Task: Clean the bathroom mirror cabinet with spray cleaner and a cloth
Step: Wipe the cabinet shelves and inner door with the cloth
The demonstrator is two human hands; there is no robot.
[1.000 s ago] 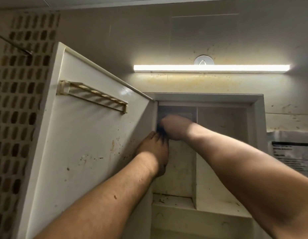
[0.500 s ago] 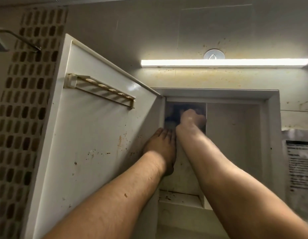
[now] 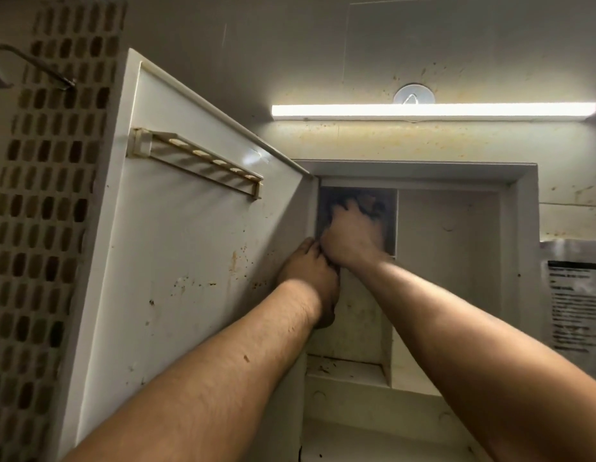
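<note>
The white mirror cabinet hangs open, its stained door swung out to the left. My right hand reaches into the top of the narrow left compartment and grips a dark cloth against the back wall. Most of the cloth is hidden under my fingers. My left hand rests just below, fingers pointing up along the cabinet's left inner edge by the hinge side. No spray cleaner is in view.
A slotted rack sticks out from the inside of the door. A dirty small shelf lies below my hands. A lit strip lamp runs above the cabinet, a printed notice hangs at right, and a mosaic tile wall stands at left.
My right hand has slid with the cloth from the compartment's left edge up into its top, then slightly left. My left hand has stayed on the hinge-side edge.
</note>
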